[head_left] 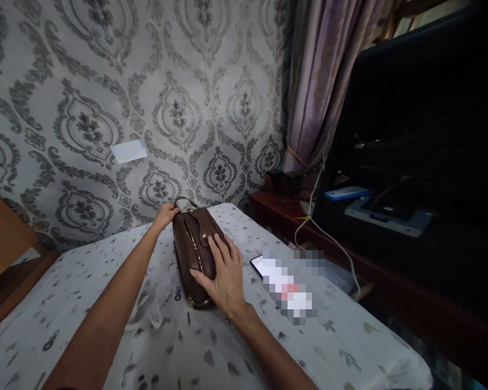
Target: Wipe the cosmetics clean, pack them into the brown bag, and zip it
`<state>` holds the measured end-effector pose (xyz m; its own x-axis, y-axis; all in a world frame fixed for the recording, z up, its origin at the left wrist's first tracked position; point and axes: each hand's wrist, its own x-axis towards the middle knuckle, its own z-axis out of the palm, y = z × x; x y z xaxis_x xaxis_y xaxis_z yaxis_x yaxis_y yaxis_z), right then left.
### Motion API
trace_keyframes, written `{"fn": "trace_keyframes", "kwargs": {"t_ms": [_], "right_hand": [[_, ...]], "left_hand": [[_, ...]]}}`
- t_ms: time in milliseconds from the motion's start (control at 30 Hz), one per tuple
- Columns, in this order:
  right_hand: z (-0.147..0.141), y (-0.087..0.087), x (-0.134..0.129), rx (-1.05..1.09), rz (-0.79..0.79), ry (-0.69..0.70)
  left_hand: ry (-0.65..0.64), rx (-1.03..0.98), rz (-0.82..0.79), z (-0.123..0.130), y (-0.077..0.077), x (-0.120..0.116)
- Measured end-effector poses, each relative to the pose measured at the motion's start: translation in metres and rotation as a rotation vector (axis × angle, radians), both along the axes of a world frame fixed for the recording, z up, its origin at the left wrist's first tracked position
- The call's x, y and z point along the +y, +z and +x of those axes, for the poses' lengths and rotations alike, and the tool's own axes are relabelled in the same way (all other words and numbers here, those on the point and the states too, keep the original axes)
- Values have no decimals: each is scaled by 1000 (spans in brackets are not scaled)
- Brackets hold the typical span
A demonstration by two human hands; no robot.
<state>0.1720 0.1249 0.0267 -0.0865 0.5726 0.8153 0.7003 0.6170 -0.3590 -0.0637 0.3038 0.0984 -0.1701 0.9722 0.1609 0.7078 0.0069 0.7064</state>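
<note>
A dark brown bag (183, 254) with a gold-coloured zipper and a round stud lies on the white patterned cloth (146, 346). At its far end, my left hand (165, 215) has its fingers closed around the corner near the handle; what exactly they pinch is too small to make out. My right hand (223, 271) rests on the bag's near right part, fingers spread across the leather and thumb near the zipper. A phone (276, 281) with a lit, partly pixelated screen lies to the right of that hand.
Patterned wallpaper rises behind the cloth, with a white paper (129, 151) on it. To the right are a purple curtain (321, 76), a large dark screen (410, 135) and a reddish-brown stand (276, 208) with white cables. Brown wooden furniture (24, 292) stands at left.
</note>
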Motion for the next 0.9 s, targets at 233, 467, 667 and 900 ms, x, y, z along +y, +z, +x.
{"fn": "trace_keyframes", "kwargs": {"t_ms": [233,467,667,900], "right_hand": [[0,4,-3,6,-2,0],[1,3,-2,11,10,9],[0,3,-1,-14,15,14],[1,3,-3,10,52,78]], "left_hand": [[111,67,86,19,-2,-4],[85,89,181,28,0,-15],[11,117,161,37,18,-6],[-111,114,57,64,27,18]]}}
